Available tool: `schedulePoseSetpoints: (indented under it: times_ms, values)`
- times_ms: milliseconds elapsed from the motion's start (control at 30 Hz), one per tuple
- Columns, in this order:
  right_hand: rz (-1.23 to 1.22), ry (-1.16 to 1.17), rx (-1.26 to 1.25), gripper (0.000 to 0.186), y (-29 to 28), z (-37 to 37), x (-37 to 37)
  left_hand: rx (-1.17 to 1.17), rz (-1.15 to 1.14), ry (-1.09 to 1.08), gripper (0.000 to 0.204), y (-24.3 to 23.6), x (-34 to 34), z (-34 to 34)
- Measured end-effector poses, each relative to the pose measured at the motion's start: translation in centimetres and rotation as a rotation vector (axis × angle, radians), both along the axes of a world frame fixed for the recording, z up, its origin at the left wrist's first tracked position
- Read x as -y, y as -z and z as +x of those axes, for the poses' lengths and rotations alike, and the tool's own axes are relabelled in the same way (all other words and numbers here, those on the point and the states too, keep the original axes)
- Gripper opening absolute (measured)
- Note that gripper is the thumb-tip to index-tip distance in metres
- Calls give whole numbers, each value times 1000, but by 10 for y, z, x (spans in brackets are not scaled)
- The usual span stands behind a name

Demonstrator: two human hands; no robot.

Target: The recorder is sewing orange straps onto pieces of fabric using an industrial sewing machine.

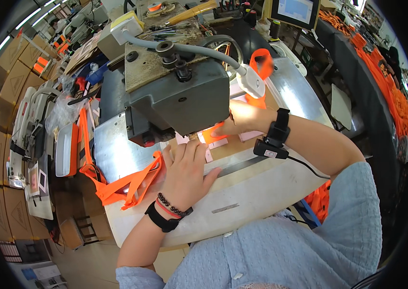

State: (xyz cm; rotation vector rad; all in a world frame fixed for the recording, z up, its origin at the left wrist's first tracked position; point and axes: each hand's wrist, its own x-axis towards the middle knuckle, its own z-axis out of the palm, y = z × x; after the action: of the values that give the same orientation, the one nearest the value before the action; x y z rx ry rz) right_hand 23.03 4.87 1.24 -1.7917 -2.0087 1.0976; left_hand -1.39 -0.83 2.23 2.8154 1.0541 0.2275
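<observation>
My left hand [186,168] lies flat on the work plate in front of the sewing machine head [184,96], fingers stretched and thumb apart. Its fingertips reach the near edge of a brown template board [223,149] with pale pink strips on it. Past the machine head's right side comes my right hand [245,118], its thumb pressed on an orange strap [209,135] under the head. The machine hides some of its fingers. Left of my left hand, a loose bundle of orange webbing [131,185] hangs over the table edge.
A white lamp [251,83] on a grey cable hangs near my right hand. An orange-and-white tray [66,150] stands left of the table. Behind are a screen [294,10] and a tool-strewn machine top. Orange straps [382,91] cover a dark bench at right; cartons [1,164] are stacked left.
</observation>
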Motion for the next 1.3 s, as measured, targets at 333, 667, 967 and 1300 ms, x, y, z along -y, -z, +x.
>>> schedulePoseSetpoints:
  times_ms: [333, 667, 967, 1300]
  values:
    - [91, -37, 37, 41, 3, -1, -1, -8, 133, 20, 78, 13, -6, 8]
    - [141, -42, -2, 37, 14, -1, -1, -25, 106, 68, 74, 6, -12, 8]
    - [790, -231, 74, 29, 24, -2, 50, -41, 97, 51, 74, 7, -12, 10]
    - [927, -409, 234, 30, 40, 7, 51, -11, 105, 27, 72, 10, -6, -2]
